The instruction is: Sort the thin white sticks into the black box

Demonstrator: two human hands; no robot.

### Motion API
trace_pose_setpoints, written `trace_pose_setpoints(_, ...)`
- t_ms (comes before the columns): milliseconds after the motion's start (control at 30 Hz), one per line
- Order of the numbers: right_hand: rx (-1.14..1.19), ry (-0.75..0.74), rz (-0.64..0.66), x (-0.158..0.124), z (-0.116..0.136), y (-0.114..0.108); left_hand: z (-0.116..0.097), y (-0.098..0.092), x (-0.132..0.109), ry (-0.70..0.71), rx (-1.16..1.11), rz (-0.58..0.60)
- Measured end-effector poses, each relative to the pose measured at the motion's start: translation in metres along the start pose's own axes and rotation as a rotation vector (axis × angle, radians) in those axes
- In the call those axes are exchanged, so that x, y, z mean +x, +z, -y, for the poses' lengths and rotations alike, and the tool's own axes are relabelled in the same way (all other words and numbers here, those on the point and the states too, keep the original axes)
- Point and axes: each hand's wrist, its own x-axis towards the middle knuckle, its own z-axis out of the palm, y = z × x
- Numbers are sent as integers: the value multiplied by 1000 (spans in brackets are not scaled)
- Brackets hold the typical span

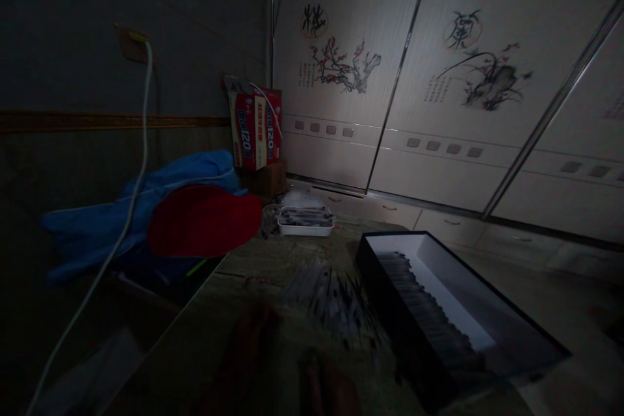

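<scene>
In deep shadow at the near side of the table, my left hand (248,344) has its fingers drawn together; anything between them is lost in the dark. My right hand (331,387) is low in the view, fingers curled, with a small pale patch by the fingertips that I cannot identify. Beyond both hands, a loose pile of thin clear-and-dark sticks, perhaps pens (331,296), is spread over the table. To its right, an open dark box (400,312) with a white inside holds a row of similar sticks (419,299).
A white tray (306,231) of thin sticks stands at the table's far end (287,250). Left of the table are a red round item (205,221) and blue cloth (97,224). A white cable (141,162) hangs from the wall socket. A red carton (256,130) stands before the wardrobe doors.
</scene>
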Motion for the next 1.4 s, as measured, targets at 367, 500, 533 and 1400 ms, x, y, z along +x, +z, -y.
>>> trace_pose_setpoints(367, 202, 54, -18, 32, -14, -21, -10, 22, -4, 12, -6, 131)
trace_pose_setpoints(500, 272, 61, -100, 32, -8, -28, -12, 22, -5, 56, -17, 148)
trace_pose_setpoints(533, 279, 47, -104, 32, -5, -31, -11, 21, -5, 79, -3, 141)
trace_pose_setpoints(1400, 553, 130, 150, 24, 10, -27, 0, 27, -5, 18, -76, 247)
